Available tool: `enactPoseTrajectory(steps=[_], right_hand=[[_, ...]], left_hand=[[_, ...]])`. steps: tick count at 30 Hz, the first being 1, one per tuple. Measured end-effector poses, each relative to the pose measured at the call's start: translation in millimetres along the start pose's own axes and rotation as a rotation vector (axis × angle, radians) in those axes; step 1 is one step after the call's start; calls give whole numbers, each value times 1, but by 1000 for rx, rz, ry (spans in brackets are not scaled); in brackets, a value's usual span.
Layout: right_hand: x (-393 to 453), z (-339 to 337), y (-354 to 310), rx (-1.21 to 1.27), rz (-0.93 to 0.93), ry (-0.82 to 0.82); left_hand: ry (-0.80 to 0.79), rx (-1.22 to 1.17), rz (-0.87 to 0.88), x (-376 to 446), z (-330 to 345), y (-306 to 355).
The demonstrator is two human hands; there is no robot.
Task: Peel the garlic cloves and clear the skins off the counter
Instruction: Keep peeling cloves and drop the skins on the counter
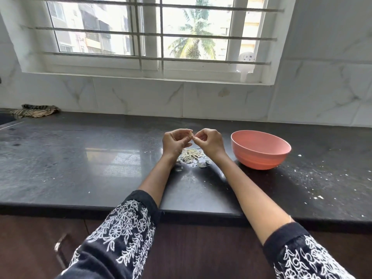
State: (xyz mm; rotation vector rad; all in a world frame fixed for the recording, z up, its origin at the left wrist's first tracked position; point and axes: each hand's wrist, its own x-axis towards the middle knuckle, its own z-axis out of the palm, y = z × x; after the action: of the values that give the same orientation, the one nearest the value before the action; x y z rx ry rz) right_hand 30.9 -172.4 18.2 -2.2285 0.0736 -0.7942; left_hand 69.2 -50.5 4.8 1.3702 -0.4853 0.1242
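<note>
Both hands are up over the black counter, close together, with the fingers curled in. Left hand and right hand meet at the fingertips, and each one pinches a small pale garlic clove held between them. That clove is tiny and mostly hidden by the fingers, so you cannot tell how much skin is on it.

Right under the hands lies a little pile of garlic skins on the counter, thin and whitish. Just beside the right wrist sits a pink bowl, upright, and its inside cannot be seen from here. Small white bits are spread on the counter to the right of the bowl.

Far off on the left, by the wall, lies a striped cloth. Both arms wear dark sleeves with white flower stitching
</note>
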Motion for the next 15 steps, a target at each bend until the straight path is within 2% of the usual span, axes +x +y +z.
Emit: enactPoseTrajectory(steps=[10, 13, 15], right_hand=[[0, 1, -2, 30, 3, 5], [0, 0, 0, 18, -17, 59], [0, -1, 0, -27, -43, 90]], left_hand=[[56, 83, 62, -2, 1, 1], [30, 70, 23, -2, 2, 3], [-5, -20, -43, -3, 3, 6]])
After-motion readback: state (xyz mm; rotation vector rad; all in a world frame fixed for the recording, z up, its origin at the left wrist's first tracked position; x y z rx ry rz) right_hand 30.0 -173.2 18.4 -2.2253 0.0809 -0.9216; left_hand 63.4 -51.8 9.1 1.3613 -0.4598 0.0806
